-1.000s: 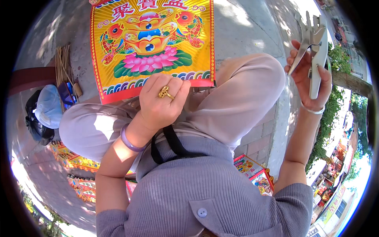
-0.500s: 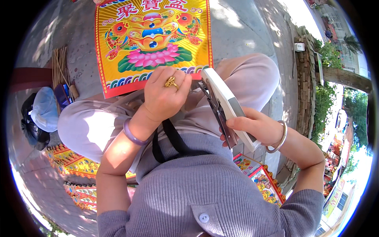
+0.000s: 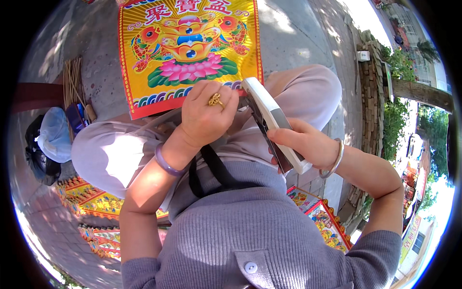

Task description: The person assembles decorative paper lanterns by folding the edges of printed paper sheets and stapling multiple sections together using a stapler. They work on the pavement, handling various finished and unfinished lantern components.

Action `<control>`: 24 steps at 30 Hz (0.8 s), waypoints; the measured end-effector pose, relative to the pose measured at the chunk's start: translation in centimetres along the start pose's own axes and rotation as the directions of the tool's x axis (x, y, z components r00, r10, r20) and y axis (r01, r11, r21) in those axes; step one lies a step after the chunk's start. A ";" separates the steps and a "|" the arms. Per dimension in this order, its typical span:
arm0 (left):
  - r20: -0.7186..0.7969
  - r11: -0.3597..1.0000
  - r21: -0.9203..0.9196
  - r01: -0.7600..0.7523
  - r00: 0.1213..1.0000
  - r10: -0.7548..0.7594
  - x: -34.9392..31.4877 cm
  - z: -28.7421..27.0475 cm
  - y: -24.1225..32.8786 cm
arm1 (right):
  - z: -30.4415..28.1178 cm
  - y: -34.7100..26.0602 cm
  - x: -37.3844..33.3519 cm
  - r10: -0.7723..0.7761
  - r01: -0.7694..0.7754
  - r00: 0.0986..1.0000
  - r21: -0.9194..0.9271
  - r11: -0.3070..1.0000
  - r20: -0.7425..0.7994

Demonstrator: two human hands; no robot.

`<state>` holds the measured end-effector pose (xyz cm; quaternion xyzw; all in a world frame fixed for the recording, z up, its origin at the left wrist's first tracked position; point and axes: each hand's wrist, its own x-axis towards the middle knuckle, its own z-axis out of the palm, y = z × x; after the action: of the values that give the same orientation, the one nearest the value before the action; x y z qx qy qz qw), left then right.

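Observation:
A yellow and red decorated paper sheet (image 3: 192, 90), printed with a pink lotus, fish and gold ingots, spreads out beyond my knees. At its bottom edge my left hand (image 3: 210, 113) is closed, knuckles up, pinching the red border; the fingertips are hidden. My right hand (image 3: 303, 144) is wrapped round a long white and grey stapler (image 3: 273, 117), thumb on top and fingers beneath its dark metal base. The stapler's front end is at the sheet's lower right corner, right beside my left hand. Whether its jaws touch the paper is hard to tell.
Thin sticks (image 3: 73, 86) stand at the left beside blue-white and black plastic bags (image 3: 54, 134). Further decorated red and yellow paper pieces (image 3: 98, 200) lie behind me at left, with another (image 3: 327, 224) at right. A stacked-brick edging (image 3: 371, 106) runs along the right.
The stapler's two arms are closer together than before. My right hand has shifted slightly up and left along it. My left hand and the sheet have moved a little to the right.

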<state>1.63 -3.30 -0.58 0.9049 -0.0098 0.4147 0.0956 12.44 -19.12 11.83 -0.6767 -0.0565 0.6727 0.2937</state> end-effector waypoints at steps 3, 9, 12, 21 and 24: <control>-0.005 1.000 0.010 0.001 1.000 0.000 -0.2 0.1 0.0 | -0.1 -0.1 0.3 0.001 -0.004 0.999 -0.047 0.999 -0.049; 0.070 0.995 0.094 0.041 0.996 -0.048 -0.6 -1.8 -0.4 | -1.1 -0.2 0.0 0.053 -0.057 0.997 -0.070 0.996 -0.055; 0.138 0.987 0.111 0.118 0.981 -0.133 -1.4 -3.8 -0.8 | -2.0 0.3 -0.2 0.039 -0.043 0.998 -0.063 0.997 -0.055; 0.097 0.973 0.165 0.163 0.979 -0.180 -2.9 -5.4 -0.8 | -3.2 0.6 -0.9 0.055 -0.060 0.992 -0.043 0.997 -0.111; 0.103 0.982 0.101 0.160 0.980 -0.170 -3.6 -6.1 -0.2 | -3.2 0.3 -1.3 0.071 -0.072 0.991 -0.004 0.997 -0.116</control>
<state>-5.29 -2.23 0.51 0.9276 0.0791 0.3545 0.0872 15.24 -20.98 12.55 -0.7176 -0.0179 0.6420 0.2695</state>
